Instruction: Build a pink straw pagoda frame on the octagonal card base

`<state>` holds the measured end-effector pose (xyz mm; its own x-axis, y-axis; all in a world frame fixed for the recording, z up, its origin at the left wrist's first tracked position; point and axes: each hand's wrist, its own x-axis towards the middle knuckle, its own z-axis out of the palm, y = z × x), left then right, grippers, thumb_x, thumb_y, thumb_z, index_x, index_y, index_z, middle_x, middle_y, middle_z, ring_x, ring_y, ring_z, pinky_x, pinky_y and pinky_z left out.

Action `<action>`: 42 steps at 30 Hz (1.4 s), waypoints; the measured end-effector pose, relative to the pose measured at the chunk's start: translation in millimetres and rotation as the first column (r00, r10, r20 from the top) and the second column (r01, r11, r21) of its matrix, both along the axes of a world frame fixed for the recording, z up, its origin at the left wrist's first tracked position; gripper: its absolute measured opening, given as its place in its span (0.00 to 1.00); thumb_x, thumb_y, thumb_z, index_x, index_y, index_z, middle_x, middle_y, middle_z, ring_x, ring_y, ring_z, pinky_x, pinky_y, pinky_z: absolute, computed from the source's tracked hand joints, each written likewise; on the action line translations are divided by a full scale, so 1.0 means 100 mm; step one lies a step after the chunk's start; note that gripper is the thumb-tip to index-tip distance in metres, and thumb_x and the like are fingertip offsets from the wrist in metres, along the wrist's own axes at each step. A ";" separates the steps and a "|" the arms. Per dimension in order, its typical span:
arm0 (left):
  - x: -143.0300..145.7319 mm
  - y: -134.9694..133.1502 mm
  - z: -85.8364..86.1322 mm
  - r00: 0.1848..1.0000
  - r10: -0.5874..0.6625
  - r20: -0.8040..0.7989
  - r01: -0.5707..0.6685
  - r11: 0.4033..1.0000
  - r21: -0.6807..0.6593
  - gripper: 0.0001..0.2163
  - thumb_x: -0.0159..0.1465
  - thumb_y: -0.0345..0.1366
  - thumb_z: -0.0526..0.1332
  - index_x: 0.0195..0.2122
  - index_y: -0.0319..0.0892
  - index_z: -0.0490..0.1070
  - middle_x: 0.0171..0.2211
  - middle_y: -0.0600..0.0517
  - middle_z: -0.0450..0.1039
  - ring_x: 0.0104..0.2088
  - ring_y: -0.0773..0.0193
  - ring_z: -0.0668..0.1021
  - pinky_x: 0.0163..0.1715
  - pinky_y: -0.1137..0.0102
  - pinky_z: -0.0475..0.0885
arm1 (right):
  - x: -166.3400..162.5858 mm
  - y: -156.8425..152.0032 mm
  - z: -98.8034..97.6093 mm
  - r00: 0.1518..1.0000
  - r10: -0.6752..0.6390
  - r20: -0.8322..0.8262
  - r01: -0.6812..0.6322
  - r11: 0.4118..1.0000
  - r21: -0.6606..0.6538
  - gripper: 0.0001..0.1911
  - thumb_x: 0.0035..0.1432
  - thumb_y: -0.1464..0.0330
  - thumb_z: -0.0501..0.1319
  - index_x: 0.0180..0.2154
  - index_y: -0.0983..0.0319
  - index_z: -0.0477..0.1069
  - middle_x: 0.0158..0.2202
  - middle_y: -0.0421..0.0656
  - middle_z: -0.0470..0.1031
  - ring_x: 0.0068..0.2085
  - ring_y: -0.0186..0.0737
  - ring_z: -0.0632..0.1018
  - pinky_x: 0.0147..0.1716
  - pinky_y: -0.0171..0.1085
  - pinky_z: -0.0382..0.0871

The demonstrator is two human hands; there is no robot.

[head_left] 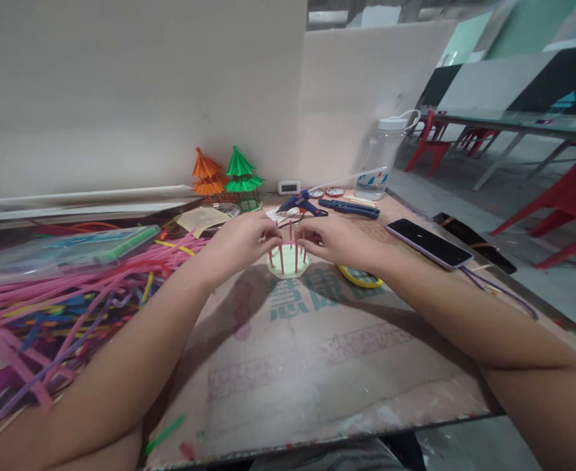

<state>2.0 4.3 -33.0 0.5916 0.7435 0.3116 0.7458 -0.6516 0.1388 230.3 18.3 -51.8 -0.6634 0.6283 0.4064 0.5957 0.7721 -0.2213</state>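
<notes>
Just one head cam, worn up top, looked forward and down across the table [317, 353], pretty close in.

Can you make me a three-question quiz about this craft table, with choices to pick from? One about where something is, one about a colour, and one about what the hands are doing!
1. Where is the phone?
A. right of the hands
B. under the straws
C. on a chair

2. What colour are the posts on the little base?
A. blue
B. pink
C. black

3. The left hand and right hand are:
A. in the air
B. on the glue gun
C. at the posts

Answers: 1 A, it lies on the table's right side. 2 B, they look pink. 3 C, fingers meet at the post tops.
</notes>
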 end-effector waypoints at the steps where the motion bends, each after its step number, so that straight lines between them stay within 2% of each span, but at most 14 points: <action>1: 0.00 0.00 0.00 1.000 0.000 -0.002 0.000 1.000 0.000 0.10 0.68 0.36 0.57 0.37 0.41 0.78 0.37 0.48 0.77 0.37 0.60 0.76 0.35 0.68 0.64 | 0.00 0.00 0.00 1.000 -0.002 0.006 0.002 1.000 0.008 0.05 0.63 0.70 0.59 0.35 0.62 0.73 0.30 0.40 0.74 0.29 0.33 0.67 0.31 0.33 0.54; 7: 0.00 -0.03 0.03 1.000 -0.007 0.020 0.006 1.000 0.009 0.10 0.68 0.37 0.58 0.37 0.41 0.79 0.37 0.48 0.76 0.38 0.59 0.76 0.36 0.67 0.66 | -0.02 0.00 -0.04 0.999 -0.035 -0.013 0.035 0.999 0.023 0.05 0.63 0.69 0.60 0.37 0.62 0.74 0.30 0.40 0.75 0.29 0.33 0.68 0.30 0.33 0.54; 12: 0.12 -0.13 0.05 0.984 -0.026 0.179 0.006 0.994 0.113 0.11 0.67 0.38 0.60 0.47 0.44 0.78 0.46 0.45 0.75 0.48 0.55 0.75 0.48 0.61 0.69 | -0.01 -0.03 0.00 0.995 -0.035 -0.094 0.045 0.993 0.107 0.07 0.64 0.66 0.60 0.38 0.62 0.74 0.30 0.41 0.76 0.30 0.35 0.71 0.31 0.34 0.57; 16: 0.25 -0.23 -0.01 0.948 -0.027 0.318 -0.035 0.982 0.188 0.10 0.69 0.37 0.59 0.46 0.45 0.79 0.47 0.46 0.77 0.50 0.55 0.75 0.52 0.58 0.70 | 0.01 -0.07 0.06 0.983 -0.045 -0.175 0.086 0.968 0.234 0.08 0.65 0.66 0.58 0.40 0.62 0.74 0.30 0.42 0.76 0.30 0.35 0.71 0.31 0.34 0.58; 19: 0.31 -0.29 -0.04 0.912 -0.024 0.409 -0.065 0.977 0.203 0.10 0.69 0.36 0.59 0.46 0.45 0.80 0.47 0.47 0.77 0.51 0.55 0.75 0.54 0.57 0.70 | 0.02 -0.12 0.09 0.973 -0.045 -0.225 0.121 0.934 0.336 0.08 0.66 0.67 0.57 0.38 0.62 0.74 0.29 0.42 0.76 0.30 0.36 0.71 0.31 0.35 0.59; 24: 0.41 -0.40 -0.05 0.781 0.003 0.625 -0.065 0.995 0.076 0.10 0.68 0.38 0.61 0.45 0.45 0.80 0.48 0.47 0.78 0.52 0.56 0.76 0.56 0.58 0.70 | 0.03 -0.22 0.14 0.955 -0.022 -0.294 0.155 0.885 0.439 0.08 0.67 0.68 0.55 0.36 0.60 0.72 0.28 0.41 0.75 0.29 0.36 0.72 0.32 0.36 0.62; 28: 0.55 -0.51 -0.13 0.616 0.029 0.787 0.056 0.995 -0.080 0.12 0.68 0.39 0.59 0.49 0.47 0.79 0.53 0.48 0.76 0.56 0.57 0.76 0.57 0.60 0.71 | 0.03 -0.28 0.15 0.922 0.059 -0.383 0.156 0.850 0.504 0.09 0.69 0.69 0.54 0.35 0.60 0.71 0.28 0.41 0.76 0.29 0.35 0.73 0.32 0.36 0.65; 30: 0.61 -0.54 -0.18 0.571 0.046 0.820 0.087 0.989 -0.116 0.14 0.69 0.40 0.59 0.53 0.49 0.77 0.56 0.49 0.74 0.59 0.57 0.74 0.59 0.60 0.69 | 0.04 -0.28 0.16 0.905 0.105 -0.411 0.144 0.836 0.530 0.09 0.69 0.69 0.55 0.36 0.59 0.71 0.29 0.42 0.76 0.30 0.35 0.74 0.31 0.36 0.66; 34: 0.63 -0.52 -0.22 0.516 0.059 0.854 0.114 0.984 -0.137 0.14 0.67 0.41 0.61 0.52 0.48 0.78 0.55 0.50 0.76 0.57 0.58 0.75 0.60 0.61 0.69 | 0.07 -0.26 0.16 0.904 0.148 -0.401 0.115 0.819 0.562 0.07 0.68 0.70 0.56 0.36 0.59 0.72 0.29 0.42 0.78 0.30 0.35 0.76 0.31 0.36 0.67; 37: 0.58 -0.45 -0.20 0.497 0.082 0.864 0.163 0.969 -0.185 0.11 0.66 0.42 0.63 0.44 0.45 0.81 0.45 0.49 0.80 0.47 0.59 0.79 0.51 0.64 0.73 | 0.04 -0.29 0.16 0.909 0.171 -0.380 0.076 0.829 0.554 0.07 0.67 0.70 0.57 0.36 0.60 0.72 0.30 0.42 0.79 0.32 0.36 0.76 0.33 0.36 0.68; 39: 0.53 -0.41 -0.18 0.504 0.124 0.855 0.176 0.954 -0.242 0.11 0.65 0.44 0.64 0.40 0.43 0.81 0.38 0.49 0.81 0.40 0.60 0.80 0.43 0.66 0.74 | 0.02 -0.32 0.19 0.919 0.155 -0.362 0.056 0.858 0.510 0.07 0.67 0.69 0.57 0.36 0.60 0.73 0.31 0.43 0.79 0.33 0.37 0.77 0.35 0.36 0.69; 42: 0.43 -0.35 -0.12 0.518 0.146 0.843 0.154 0.953 -0.259 0.12 0.63 0.46 0.66 0.37 0.42 0.80 0.36 0.49 0.81 0.37 0.61 0.79 0.39 0.67 0.74 | 0.06 -0.29 0.28 0.918 0.098 -0.384 0.057 0.926 0.373 0.09 0.68 0.67 0.56 0.38 0.61 0.74 0.34 0.44 0.80 0.36 0.39 0.78 0.37 0.37 0.69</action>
